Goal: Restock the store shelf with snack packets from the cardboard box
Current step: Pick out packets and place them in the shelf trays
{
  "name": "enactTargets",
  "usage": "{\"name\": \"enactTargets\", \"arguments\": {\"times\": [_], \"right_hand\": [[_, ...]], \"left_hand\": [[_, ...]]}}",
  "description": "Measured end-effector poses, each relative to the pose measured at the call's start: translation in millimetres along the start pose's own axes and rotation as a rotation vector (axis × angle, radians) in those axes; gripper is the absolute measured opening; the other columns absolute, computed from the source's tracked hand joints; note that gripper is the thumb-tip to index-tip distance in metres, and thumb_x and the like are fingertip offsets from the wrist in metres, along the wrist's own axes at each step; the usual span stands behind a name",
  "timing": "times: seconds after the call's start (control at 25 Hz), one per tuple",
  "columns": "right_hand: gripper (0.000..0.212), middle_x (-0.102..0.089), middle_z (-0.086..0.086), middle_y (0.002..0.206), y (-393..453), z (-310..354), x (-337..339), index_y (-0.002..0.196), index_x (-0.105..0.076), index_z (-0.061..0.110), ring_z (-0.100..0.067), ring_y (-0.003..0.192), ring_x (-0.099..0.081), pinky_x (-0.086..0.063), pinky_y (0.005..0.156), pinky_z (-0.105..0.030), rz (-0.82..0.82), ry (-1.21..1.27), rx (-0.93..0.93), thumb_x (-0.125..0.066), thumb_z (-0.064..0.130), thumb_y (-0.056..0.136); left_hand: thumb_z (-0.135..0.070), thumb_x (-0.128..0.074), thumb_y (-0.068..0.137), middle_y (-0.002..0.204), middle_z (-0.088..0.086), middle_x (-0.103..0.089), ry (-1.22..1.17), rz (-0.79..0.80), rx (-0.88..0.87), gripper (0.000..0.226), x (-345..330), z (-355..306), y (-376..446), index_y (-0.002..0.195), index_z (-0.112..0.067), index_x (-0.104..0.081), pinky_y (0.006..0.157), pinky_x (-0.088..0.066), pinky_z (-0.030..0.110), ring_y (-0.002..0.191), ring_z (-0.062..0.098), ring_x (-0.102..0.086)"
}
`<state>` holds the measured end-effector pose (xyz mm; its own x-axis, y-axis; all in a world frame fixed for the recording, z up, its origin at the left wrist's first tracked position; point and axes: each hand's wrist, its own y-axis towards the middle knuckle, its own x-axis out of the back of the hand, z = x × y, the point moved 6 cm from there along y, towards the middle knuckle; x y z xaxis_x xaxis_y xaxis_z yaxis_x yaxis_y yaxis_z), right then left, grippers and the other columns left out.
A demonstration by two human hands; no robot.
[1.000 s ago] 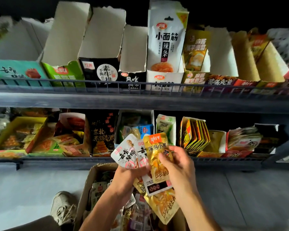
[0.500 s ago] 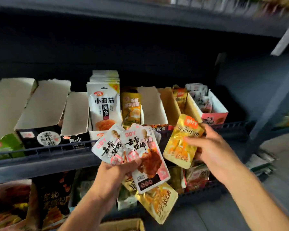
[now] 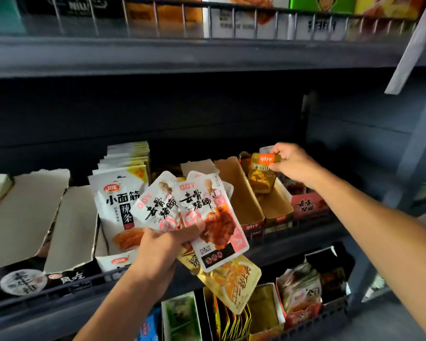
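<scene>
With our right hand (image 3: 294,163) pinching the small gold foil snack packet (image 3: 262,172) over its brown cardboard tray (image 3: 278,207), we should slide it in upright while our left hand (image 3: 162,249) grips the spare pink-and-white packets (image 3: 207,210).

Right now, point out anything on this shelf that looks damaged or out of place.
Several display boxes on the middle shelf have ragged, torn-off tops, and the brown box looks empty. Nothing is spilled. The right hand holds a gold packet over the neighbouring box.

A pale slanted bar (image 3: 408,45) is crossing the upper right corner, and grey floor (image 3: 389,326) is showing at the lower right.
</scene>
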<state>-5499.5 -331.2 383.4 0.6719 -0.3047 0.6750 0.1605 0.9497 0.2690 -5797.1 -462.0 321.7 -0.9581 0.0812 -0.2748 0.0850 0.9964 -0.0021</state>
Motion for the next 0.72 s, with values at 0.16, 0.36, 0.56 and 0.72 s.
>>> {"name": "enactTargets", "arguments": {"times": [0.16, 0.36, 0.56, 0.72], "right_hand": [[0.023, -0.067, -0.001, 0.106, 10, 4, -22, 0.104, -0.066, 0.024, -0.020, 0.096, -0.062, -0.042, 0.075, -0.029, -0.129, -0.508, 0.215, -0.077, 0.022, 0.083], [0.054, -0.049, -0.007, 0.130, 5, 0, -35, 0.130, -0.049, 0.021, -0.030, 0.118, -0.052, -0.049, 0.091, -0.044, -0.266, -0.712, 0.172, -0.076, 0.030, 0.083], [0.026, -0.068, 0.006, 0.096, -77, 55, -29, 0.105, -0.063, 0.022, -0.011, 0.081, -0.066, -0.054, 0.063, -0.030, -0.138, -0.028, 0.280, -0.062, 0.044, 0.092], [0.065, -0.060, 0.026, 0.111, -132, 67, -51, 0.121, -0.050, 0.034, 0.007, 0.100, -0.057, -0.051, 0.086, -0.025, 0.302, 0.217, 0.107, -0.080, 0.059, 0.069]], "left_hand": [[-0.003, -0.073, 0.062, 0.097, 0.015, -0.076, -0.019, 0.015, 0.005, 0.048, 2, 11, 6, 0.110, -0.003, -0.065, 0.077, -0.059, 0.045, 0.085, 0.033, -0.074], [0.002, -0.072, 0.070, 0.097, 0.013, -0.076, -0.008, 0.030, 0.016, 0.045, 5, 20, 5, 0.114, -0.004, -0.063, 0.071, -0.059, 0.041, 0.088, 0.033, -0.074], [-0.002, -0.073, 0.069, 0.099, 0.013, -0.076, -0.020, 0.034, -0.033, 0.044, -5, 20, 5, 0.112, -0.005, -0.065, 0.082, -0.057, 0.049, 0.094, 0.035, -0.072], [-0.004, -0.073, 0.073, 0.101, 0.012, -0.076, -0.027, 0.064, -0.065, 0.039, -32, 21, 3, 0.110, -0.010, -0.067, 0.078, -0.057, 0.046, 0.094, 0.034, -0.072]]}}
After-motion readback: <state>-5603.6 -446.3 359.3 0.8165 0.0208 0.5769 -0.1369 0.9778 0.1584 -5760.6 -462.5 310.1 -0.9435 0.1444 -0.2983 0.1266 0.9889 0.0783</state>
